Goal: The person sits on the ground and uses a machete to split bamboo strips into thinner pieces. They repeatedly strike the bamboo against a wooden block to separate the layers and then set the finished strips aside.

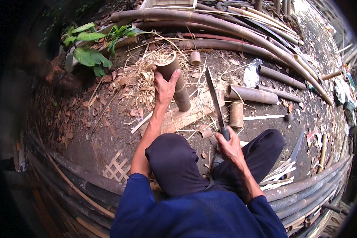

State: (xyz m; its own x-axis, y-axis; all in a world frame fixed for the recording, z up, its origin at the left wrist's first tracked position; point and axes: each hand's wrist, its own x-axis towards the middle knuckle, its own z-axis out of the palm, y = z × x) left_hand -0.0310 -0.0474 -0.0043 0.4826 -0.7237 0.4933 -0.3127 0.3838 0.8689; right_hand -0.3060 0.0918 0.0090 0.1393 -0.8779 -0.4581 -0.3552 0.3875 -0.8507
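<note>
My left hand (165,88) is wrapped round the upper part of a brown bamboo tube (181,96). The tube stands tilted, its lower end on a flat wooden board (168,123), and its pale rim and hollow top face up. In my right hand (230,146) is the dark handle of a machete (213,93). Its long blade points up and away, to the right of the tube and apart from it. Pale bamboo shavings (146,67) lie heaped behind the tube and scattered over the board.
Short bamboo pieces (254,95) lie right of the board, and a small bamboo ring (195,58) sits beyond it. Long bamboo poles (210,20) stretch across the back; more poles (305,190) flank me. A leafy plant (87,47) grows far left. A woven bamboo lattice (116,166) lies near left.
</note>
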